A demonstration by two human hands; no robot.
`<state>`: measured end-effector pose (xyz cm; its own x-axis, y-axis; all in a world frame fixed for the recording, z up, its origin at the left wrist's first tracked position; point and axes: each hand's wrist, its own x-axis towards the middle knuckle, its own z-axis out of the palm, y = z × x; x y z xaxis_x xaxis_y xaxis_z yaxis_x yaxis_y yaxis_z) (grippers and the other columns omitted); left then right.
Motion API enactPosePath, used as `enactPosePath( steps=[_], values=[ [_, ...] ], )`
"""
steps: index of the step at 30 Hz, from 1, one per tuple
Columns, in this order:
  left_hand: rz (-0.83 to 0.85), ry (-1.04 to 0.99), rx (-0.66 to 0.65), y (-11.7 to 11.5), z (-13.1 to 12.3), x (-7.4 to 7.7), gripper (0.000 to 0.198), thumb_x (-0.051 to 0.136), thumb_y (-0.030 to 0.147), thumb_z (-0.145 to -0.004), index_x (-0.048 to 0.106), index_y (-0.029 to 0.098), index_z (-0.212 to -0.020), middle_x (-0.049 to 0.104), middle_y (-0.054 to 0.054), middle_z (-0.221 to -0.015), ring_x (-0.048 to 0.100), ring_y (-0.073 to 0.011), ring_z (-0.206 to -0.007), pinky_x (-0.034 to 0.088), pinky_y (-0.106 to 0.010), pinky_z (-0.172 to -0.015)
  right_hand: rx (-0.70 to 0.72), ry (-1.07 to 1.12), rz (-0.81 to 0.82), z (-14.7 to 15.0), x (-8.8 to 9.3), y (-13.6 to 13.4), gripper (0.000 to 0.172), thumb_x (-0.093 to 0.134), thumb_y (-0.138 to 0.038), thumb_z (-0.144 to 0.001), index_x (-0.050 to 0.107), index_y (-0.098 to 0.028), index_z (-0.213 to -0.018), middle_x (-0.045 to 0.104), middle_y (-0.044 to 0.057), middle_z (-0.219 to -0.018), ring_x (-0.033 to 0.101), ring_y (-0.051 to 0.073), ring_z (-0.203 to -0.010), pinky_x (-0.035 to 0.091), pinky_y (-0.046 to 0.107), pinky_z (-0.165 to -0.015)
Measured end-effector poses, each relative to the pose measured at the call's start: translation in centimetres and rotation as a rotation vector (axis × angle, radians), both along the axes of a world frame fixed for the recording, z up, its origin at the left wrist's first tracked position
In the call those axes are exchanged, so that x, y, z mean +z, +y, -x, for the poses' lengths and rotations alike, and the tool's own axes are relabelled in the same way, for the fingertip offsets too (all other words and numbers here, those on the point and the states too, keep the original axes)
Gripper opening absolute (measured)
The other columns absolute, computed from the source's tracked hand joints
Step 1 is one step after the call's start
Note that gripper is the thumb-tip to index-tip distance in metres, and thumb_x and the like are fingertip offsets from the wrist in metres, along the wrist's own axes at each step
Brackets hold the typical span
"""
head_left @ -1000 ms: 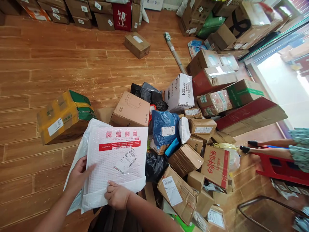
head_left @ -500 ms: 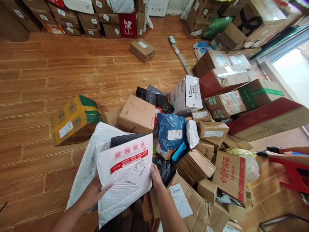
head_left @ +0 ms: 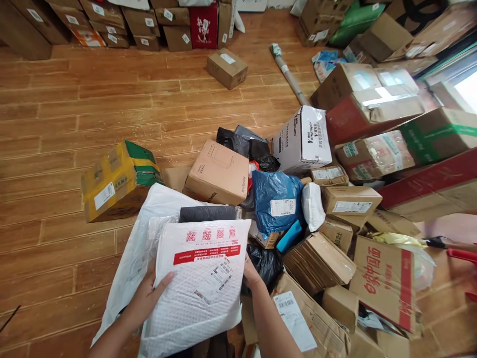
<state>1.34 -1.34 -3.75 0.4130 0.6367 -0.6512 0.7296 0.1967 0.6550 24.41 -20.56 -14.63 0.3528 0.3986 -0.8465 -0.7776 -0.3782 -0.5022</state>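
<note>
I hold a white bubble mailer (head_left: 201,283) with a red stripe, QR codes and a shipping label, face up in front of me. My left hand (head_left: 147,298) grips its left edge, thumb on top. My right hand (head_left: 251,273) holds its right edge, fingers partly hidden behind it. Under the mailer lie a larger white poly bag (head_left: 149,219) and a dark grey flat parcel (head_left: 206,214).
A heap of cardboard boxes and bagged parcels spreads right of the mailer: a tan box (head_left: 219,171), a blue bag (head_left: 278,201), a white printed box (head_left: 301,139), black bags (head_left: 264,261). A yellow-green box (head_left: 119,179) sits on the wooden floor at left. Stacked boxes (head_left: 112,25) line the far wall.
My right hand moved from the mailer's bottom edge to its right edge. The mailer was tilted, then levelled, and the dark grey parcel came into view behind it. The view shifted left.
</note>
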Motion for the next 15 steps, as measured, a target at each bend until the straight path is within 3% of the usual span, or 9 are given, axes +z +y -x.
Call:
enactPosePath(
  steps=[3, 8, 12, 15],
  values=[
    [0.027, -0.003, 0.075, 0.3, -2.0, 0.3, 0.077, 0.042, 0.075, -0.081, 0.056, 0.013, -0.125, 0.061, -0.018, -0.128, 0.053, -0.0347, -0.125, 0.038, -0.053, -0.114, -0.013, -0.008, -0.008, 0.8, 0.8, -0.4, 0.054, 0.087, -0.039, -0.051, 0.07, -0.013, -0.096, 0.074, 0.013, -0.102, 0.067, 0.029, -0.091, 0.05, 0.05, -0.093],
    [-0.154, 0.057, -0.01, 0.8, -4.4, 0.3, 0.074, 0.036, 0.071, -0.083, 0.059, 0.012, -0.122, 0.061, -0.018, -0.125, 0.054, -0.0345, -0.121, 0.039, -0.055, -0.11, -0.01, -0.051, -0.016, 1.5, 3.4, -1.8, 0.053, 0.086, -0.042, -0.056, 0.072, -0.014, -0.099, 0.072, 0.015, -0.108, 0.067, 0.033, -0.096, 0.048, 0.055, -0.095],
    [-0.14, 0.081, -0.046, 1.6, -5.2, -0.1, 0.075, 0.035, 0.073, -0.082, 0.065, 0.013, -0.115, 0.061, -0.019, -0.123, 0.054, -0.0364, -0.121, 0.04, -0.053, -0.108, 0.0, -0.133, -0.069, 1.8, 5.3, -2.1, 0.05, 0.081, -0.04, -0.064, 0.073, -0.015, -0.106, 0.07, 0.015, -0.116, 0.064, 0.035, -0.109, 0.043, 0.054, -0.102],
    [-0.083, -0.023, -0.108, 1.9, -5.1, -0.1, 0.07, 0.036, 0.07, -0.085, 0.064, 0.014, -0.117, 0.061, -0.017, -0.126, 0.054, -0.0326, -0.122, 0.04, -0.046, -0.108, -0.018, -0.171, -0.087, 2.0, 6.4, -2.0, 0.044, 0.079, -0.041, -0.066, 0.074, -0.015, -0.101, 0.072, 0.014, -0.11, 0.066, 0.034, -0.105, 0.045, 0.053, -0.099]
  ],
)
